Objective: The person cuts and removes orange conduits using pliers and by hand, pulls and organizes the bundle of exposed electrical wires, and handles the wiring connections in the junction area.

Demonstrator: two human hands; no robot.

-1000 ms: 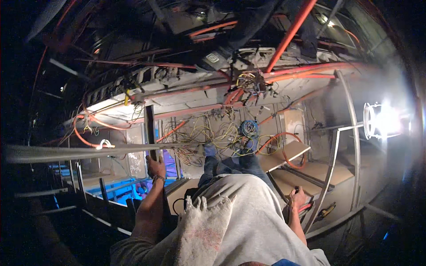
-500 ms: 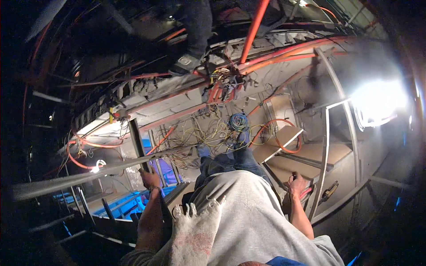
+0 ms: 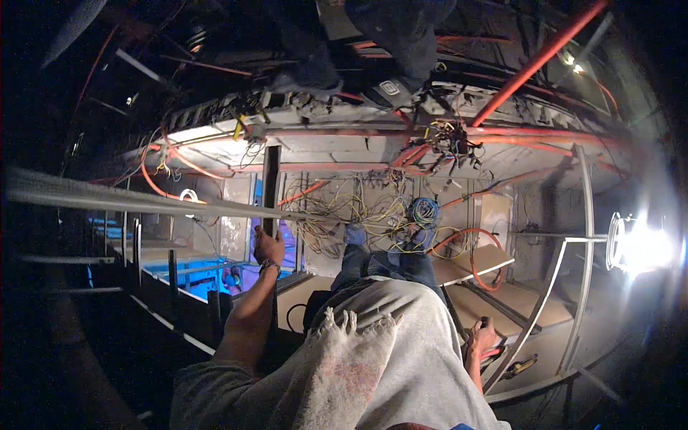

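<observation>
Apparently, the work stands midway. The left hand [image 3: 269, 249] has its fingers wrapped round a dark bar [image 3: 271, 190], which rises past the near edge of the floor's wire tangle [image 3: 344, 211] to the lower edge of a pale beam [image 3: 330, 152]; whether its upper end is fastened, I cannot tell. The right hand [image 3: 481, 337] curls its fingers round what looks like a dark handle [image 3: 486, 322], near the edge of the loose boards [image 3: 476, 304]; the rest of that thing is hidden. Just beside, toward the lower right, lies a yellow and black tool [image 3: 521, 366], with neither hand on it.

As for what seems done, orange pipes [image 3: 516, 136] run along the beam, and a metal frame [image 3: 589, 193] stands at the right, near a bright lamp [image 3: 641, 247]. What seems left is plenty: the cluster of wire ends [image 3: 451, 141] hangs bare at the beam's front edge, a blue coil [image 3: 424, 209] sits near the person's feet, an orange hose [image 3: 455, 235] loops over a tilted board, and the frame carries no panel that I can see.
</observation>
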